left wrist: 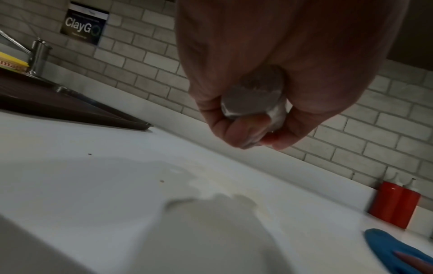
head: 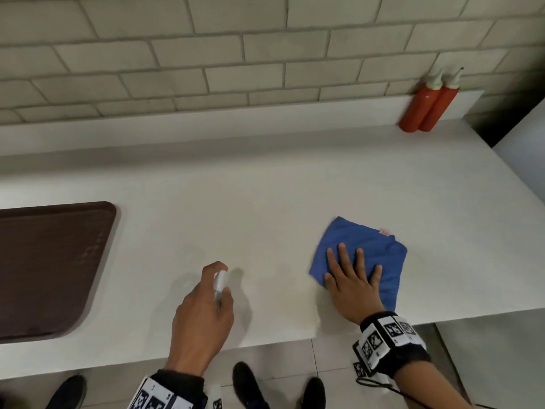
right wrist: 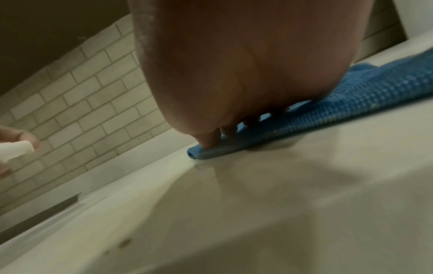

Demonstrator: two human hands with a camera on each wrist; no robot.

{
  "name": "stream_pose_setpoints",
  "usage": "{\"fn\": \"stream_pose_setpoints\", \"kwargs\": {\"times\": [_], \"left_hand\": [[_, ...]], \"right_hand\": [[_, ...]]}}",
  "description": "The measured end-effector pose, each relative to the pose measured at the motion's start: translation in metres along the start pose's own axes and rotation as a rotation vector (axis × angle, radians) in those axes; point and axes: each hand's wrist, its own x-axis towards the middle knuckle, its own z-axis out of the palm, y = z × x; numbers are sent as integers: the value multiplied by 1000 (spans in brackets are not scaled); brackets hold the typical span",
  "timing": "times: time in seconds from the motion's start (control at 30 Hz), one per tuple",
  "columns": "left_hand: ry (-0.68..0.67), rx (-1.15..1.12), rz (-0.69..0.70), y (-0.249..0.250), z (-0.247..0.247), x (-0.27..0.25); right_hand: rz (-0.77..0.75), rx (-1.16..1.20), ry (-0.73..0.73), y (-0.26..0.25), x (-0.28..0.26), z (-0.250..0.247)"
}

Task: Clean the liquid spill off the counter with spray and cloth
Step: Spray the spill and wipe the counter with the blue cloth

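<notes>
Spill (left wrist: 145, 178) awaits spraying; left hand (head: 203, 314) grips spray bottle (head: 220, 283), right hand (head: 351, 278) flat on cloth (head: 374, 246); wiping likely next.

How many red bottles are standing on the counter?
2. Both red bottles stand side by side, touching, at the far right of the counter against the wall ledge: one left, the other right.

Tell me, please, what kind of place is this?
Probably a canteen or café self-service counter: a white counter below a brick-tile wall, two red squeeze bottles, a brown serving tray, and a "ClayGo" sign near a tap.
</notes>
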Motion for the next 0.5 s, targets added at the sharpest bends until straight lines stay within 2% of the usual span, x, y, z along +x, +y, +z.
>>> {"fn": "stream_pose_setpoints", "kwargs": {"times": [0.13, 0.33, 0.5], "left_hand": [[52, -13, -6, 12, 6, -14], [102, -7, -56, 19, 17, -36], [87, -36, -77, 20, 26, -51]], "right_hand": [[-131, 7, 38, -20, -13, 12], [-362, -55, 150, -9, -79, 43], [-380, -35, 138, -11, -87, 48]]}}
